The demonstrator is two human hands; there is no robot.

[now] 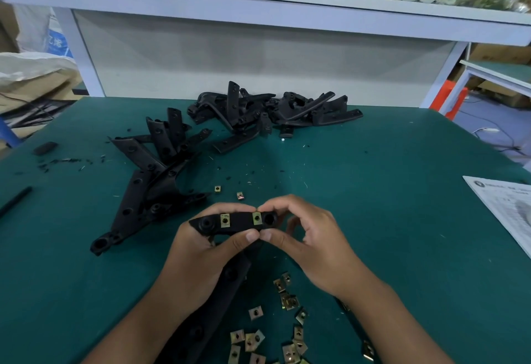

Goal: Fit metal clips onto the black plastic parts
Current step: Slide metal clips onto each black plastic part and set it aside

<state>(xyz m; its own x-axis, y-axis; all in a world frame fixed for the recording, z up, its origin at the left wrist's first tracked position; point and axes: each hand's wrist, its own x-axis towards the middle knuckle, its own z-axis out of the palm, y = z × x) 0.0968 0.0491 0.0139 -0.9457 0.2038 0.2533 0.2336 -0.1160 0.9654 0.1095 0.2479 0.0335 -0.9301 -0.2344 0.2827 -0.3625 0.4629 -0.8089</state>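
A black plastic part is held up over the green table between both hands. It carries two brass-coloured metal clips, one at its left and one at its right. My left hand grips the part from below and behind, thumb on its lower edge. My right hand pinches the right clip and the part's edge between thumb and forefinger. The part's long arm runs down towards me under my left wrist. Several loose clips lie on the table near my forearms.
A row of black parts lies at the left, and a heap of them at the back. Two stray clips lie just beyond my hands. A printed sheet sits at the right edge. A shelf runs overhead.
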